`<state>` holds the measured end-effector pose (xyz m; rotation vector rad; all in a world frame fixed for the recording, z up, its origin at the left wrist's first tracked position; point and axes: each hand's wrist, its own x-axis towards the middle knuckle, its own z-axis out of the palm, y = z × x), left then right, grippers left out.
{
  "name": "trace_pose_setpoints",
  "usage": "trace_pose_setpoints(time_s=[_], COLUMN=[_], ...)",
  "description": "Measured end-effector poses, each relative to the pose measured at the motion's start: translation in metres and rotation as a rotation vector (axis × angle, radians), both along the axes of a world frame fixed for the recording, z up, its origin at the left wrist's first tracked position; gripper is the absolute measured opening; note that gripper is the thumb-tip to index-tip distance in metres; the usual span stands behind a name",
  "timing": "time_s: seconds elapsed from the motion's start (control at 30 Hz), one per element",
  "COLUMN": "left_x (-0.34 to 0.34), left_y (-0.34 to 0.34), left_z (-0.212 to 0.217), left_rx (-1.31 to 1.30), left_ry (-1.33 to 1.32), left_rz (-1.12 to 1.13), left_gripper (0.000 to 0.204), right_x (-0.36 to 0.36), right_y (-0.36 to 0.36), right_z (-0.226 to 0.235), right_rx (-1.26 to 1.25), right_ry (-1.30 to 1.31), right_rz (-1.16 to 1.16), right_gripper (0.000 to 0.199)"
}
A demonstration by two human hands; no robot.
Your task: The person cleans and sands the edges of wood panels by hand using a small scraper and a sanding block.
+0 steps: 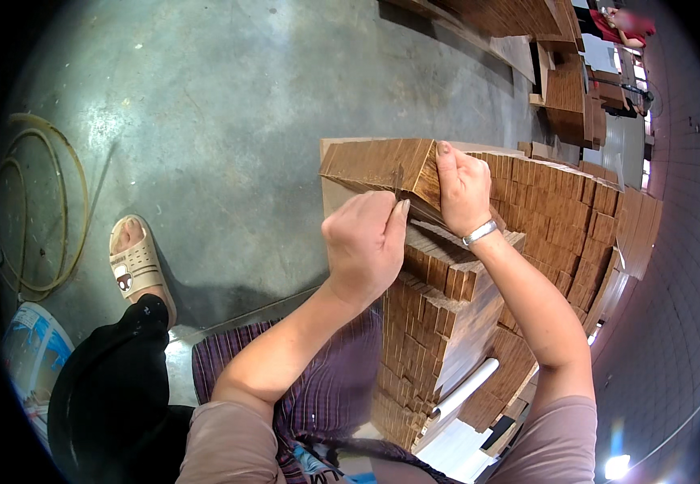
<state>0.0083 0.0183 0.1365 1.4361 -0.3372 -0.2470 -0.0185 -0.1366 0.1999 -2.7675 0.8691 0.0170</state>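
Note:
A brown wood-grain block [378,161], perhaps a bundle of boards, lies tilted on the far end of a stack. My right hand [464,189], with a silver bracelet at the wrist, is closed on the block's right end, thumb up at its top corner. Against the block's near edge, my left hand [363,242] is closed in a fist with thumb and forefinger pinched together. A thin dark sliver shows just above that pinch; what it is I cannot make out. Below the block, several wood-grain strips [438,254] lie in layers.
Tall stacks of brown strips [547,214] rise at the right and close to my body. A white roll [467,387] leans among them. At left are a coiled hose [63,202] and a bucket [39,343]. A person [620,28] is far off at upper right.

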Motion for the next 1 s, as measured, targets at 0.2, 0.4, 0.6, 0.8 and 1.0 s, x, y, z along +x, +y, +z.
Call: trace_pose_setpoints(time_s=[0.2, 0.4, 0.6, 0.8, 1.0], left_x=[0.008, 0.005, 0.012, 0.017, 0.021], left_y=[0.006, 0.006, 0.001, 0.002, -0.007], left_z=[0.017, 0.017, 0.002, -0.012, -0.015], left_rx=[-0.067, -0.121, -0.073, -0.253, -0.346], left_ry=[-0.096, -0.295, -0.225, 0.071, 0.409], left_rz=[0.034, -0.058, -0.057, -0.048, -0.264], left_gripper=[0.016, 0.012, 0.015, 0.015, 0.024], right_x=[-0.001, 0.003, 0.000, 0.003, 0.000], right_y=[-0.001, 0.000, -0.002, 0.001, -0.002], right_z=[0.000, 0.001, 0.001, -0.001, -0.001], right_rx=[-0.008, 0.017, -0.008, 0.000, -0.009], right_ry=[0.007, -0.004, 0.015, -0.019, -0.016], right_rz=[0.001, -0.025, -0.007, 0.003, -0.002], right_gripper=[0.057, 0.056, 0.055, 0.052, 0.051])
